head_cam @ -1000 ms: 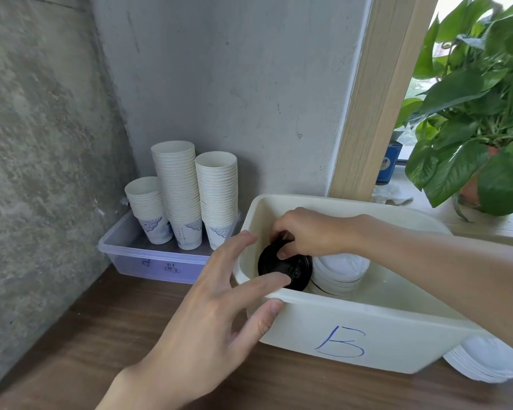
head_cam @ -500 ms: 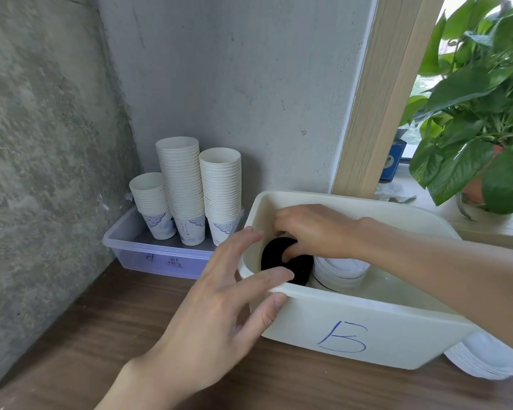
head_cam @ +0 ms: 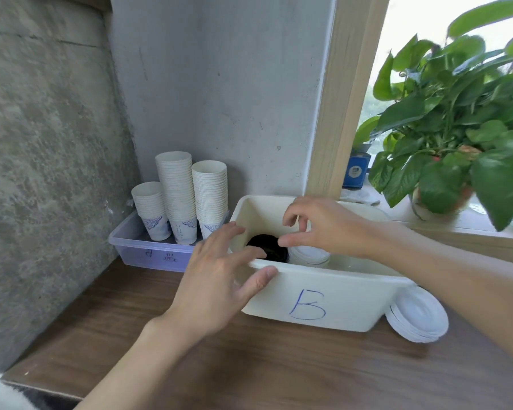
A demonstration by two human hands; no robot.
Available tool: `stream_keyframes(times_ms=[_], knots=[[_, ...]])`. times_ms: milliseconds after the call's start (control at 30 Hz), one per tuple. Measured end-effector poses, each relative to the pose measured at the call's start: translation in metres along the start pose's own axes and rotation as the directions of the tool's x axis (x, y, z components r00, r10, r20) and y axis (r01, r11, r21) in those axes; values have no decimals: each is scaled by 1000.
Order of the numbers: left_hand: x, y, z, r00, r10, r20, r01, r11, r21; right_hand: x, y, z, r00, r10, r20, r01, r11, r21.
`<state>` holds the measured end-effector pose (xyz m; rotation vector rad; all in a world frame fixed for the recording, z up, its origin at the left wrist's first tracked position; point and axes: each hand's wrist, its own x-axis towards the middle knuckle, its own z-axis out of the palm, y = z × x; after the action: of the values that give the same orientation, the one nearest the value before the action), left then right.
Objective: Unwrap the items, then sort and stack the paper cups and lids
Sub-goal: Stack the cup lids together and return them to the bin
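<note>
Evidently sorting lids: left hand (head_cam: 216,276) and right hand (head_cam: 323,229) are loose, empty, at the bin (head_cam: 338,294); white lids (head_cam: 418,318) beside it likely go next.

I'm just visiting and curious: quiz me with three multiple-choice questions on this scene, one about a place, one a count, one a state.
1. Where are the black lids? A on the windowsill; B in the bin marked B; C under the plant.
2. How many cup stacks stand in the clear tray? A two; B three; C five.
3. How do those cups stand? A mouths up; B upside down; C on their sides.
Answers: B, they lie inside it beside white lids; B, three stacks show; A, open rims face up.
</note>
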<state>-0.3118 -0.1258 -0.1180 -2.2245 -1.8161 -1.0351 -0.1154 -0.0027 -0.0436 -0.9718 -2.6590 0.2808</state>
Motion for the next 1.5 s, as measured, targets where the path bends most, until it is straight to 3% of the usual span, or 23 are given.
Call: stream_keyframes(times_ms=[200, 433, 533, 600, 633, 733, 867, 967, 1200, 1300, 1400, 1500], knots=[[13, 2, 1, 994, -89, 66, 86, 995, 46, -72, 9, -5, 984, 110, -142, -99, 992, 84], [24, 16, -3, 981, -158, 114, 154, 987, 41, -119, 23, -6, 952, 166, -257, -172, 985, 0], [14, 30, 2, 989, -116, -91, 126, 986, 107, -142, 25, -5, 928, 197, -315, -193, 980, 45], [-1, 51, 8, 961, -38, -275, 44, 999, 14, -160, 27, -2, 906, 239, -349, -210, 970, 121], [-10, 65, 12, 961, -20, -275, -4, 996, -87, -169, 27, 1, 894, 265, -360, -222, 962, 158], [-38, 102, 36, 1000, -29, 9, 30, 947, -320, -199, 36, 17, 845, 369, -388, -313, 928, 202], [-63, 119, 82, 959, -95, 269, 189, 916, -353, -226, 54, 46, 758, 562, -329, -511, 827, 235], [-70, 122, 106, 945, -131, 300, 234, 911, -339, -230, 64, 68, 712, 641, -286, -560, 765, 318], [-70, 112, 117, 951, -108, 290, 201, 927, -316, -209, 81, 102, 595, 718, -360, -612, 696, 377], [-68, 114, 116, 947, -124, 296, 224, 916, -334, -208, 79, 103, 564, 741, -365, -559, 668, 491], [-68, 114, 114, 931, -191, 311, 314, 853, -416, -215, 59, 104, 582, 718, -383, -428, 670, 607], [-68, 114, 111, 902, -258, 346, 420, 704, -572, -219, 32, 112, 662, 631, -405, -299, 717, 630]])
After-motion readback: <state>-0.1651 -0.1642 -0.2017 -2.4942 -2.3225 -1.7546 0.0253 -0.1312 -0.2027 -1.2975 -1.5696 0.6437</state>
